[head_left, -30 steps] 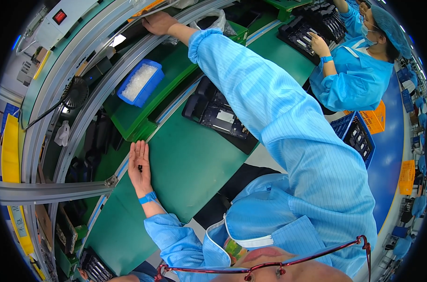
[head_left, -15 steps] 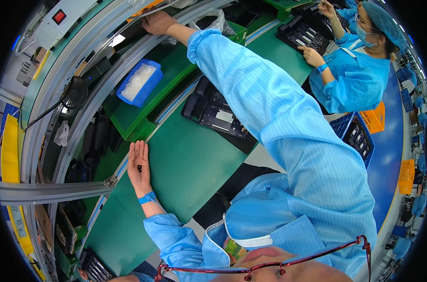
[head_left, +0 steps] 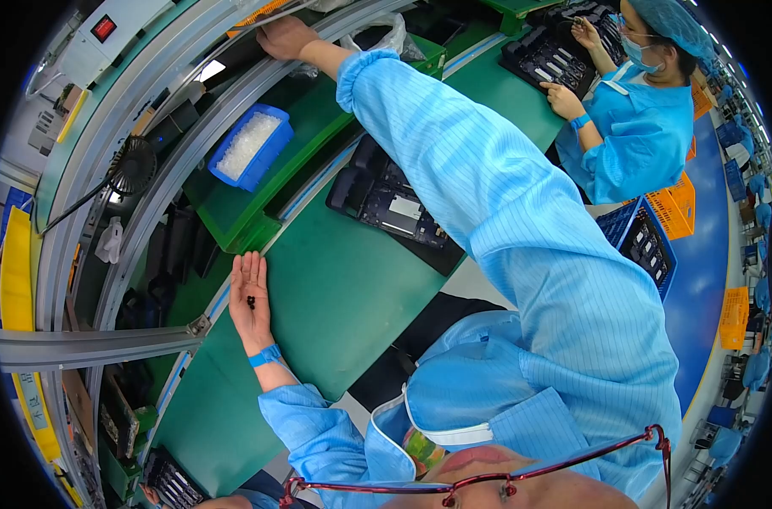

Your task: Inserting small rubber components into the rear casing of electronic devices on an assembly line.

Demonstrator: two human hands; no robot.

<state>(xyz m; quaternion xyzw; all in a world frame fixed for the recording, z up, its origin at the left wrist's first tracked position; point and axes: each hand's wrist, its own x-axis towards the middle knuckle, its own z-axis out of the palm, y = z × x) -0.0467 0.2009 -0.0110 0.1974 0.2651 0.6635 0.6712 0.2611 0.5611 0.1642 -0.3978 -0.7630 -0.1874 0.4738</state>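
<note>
My left hand lies palm up over the near edge of the green bench, its fingers stretched out flat. A few small black parts rest in its palm; their exact kind is too small to tell. My right arm reaches far up and across the bench. At its end, my right hand is beside the metal rail and the orange edge of something on the upper shelf; its fingertips are mostly hidden. Under the right forearm, a black plastic housing with a light rectangular plate lies on the bench, partly covered by my sleeve.
A blue bin of clear small pieces stands on a green tray behind the bench. A metal post crosses at left, below a small black fan. At upper right a co-worker handles black housings. Crates stand behind.
Both my hands stay almost where they were, the black parts still in my left palm. The co-worker's head and body have shifted slightly left.
</note>
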